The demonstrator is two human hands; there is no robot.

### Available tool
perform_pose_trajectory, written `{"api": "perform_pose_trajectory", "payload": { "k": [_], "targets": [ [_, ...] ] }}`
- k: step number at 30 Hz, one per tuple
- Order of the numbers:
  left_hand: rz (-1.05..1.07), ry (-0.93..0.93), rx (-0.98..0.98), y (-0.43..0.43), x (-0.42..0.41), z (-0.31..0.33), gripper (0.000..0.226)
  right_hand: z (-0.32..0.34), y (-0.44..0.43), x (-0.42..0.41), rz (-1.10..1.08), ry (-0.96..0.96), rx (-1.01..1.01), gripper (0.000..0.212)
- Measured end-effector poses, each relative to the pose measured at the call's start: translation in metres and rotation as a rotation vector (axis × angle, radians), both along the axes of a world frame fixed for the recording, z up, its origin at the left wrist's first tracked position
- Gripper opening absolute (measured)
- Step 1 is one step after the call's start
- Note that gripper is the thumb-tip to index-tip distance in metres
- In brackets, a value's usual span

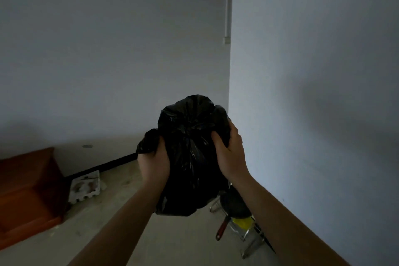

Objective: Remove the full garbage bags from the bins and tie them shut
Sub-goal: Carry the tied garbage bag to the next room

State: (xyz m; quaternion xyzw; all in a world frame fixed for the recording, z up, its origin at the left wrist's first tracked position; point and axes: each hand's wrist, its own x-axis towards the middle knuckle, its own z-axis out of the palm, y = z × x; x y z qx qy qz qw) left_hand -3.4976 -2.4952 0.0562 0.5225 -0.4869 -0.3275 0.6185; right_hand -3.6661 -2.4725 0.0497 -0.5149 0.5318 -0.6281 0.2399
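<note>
A full black garbage bag (190,157) hangs in the air in front of me, clear of the floor. Its top is gathered into a bunched mouth above my hands. My left hand (153,164) grips a fold of the bag's plastic on the left side. On the right side my right hand (228,153) grips the bag's upper part, thumb pressed into the plastic. No bin is visible.
I face a room corner with pale walls. A brown wooden cabinet (30,192) stands at the left, with a white foam tray (85,187) on the floor beside it. Below the bag lie a metal rack (248,237), a dark pan (235,205) and a red-handled tool (222,230).
</note>
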Motion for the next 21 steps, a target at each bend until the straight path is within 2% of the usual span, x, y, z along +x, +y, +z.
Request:
{"api": "perform_pose_trajectory", "payload": {
  "k": [6,12,21],
  "targets": [
    [0.104,-0.061,-0.035,-0.154,0.008,0.020,0.033,0.008,-0.181,0.005,0.107,-0.027,0.006,0.061],
    [0.174,-0.069,-0.086,-0.290,0.039,0.042,0.031,0.026,-0.330,0.035,0.185,-0.041,-0.011,0.062],
    [0.207,-0.029,-0.091,-0.512,0.092,0.015,0.027,0.010,-0.553,0.086,0.189,0.028,-0.001,0.057]
  ]
}}
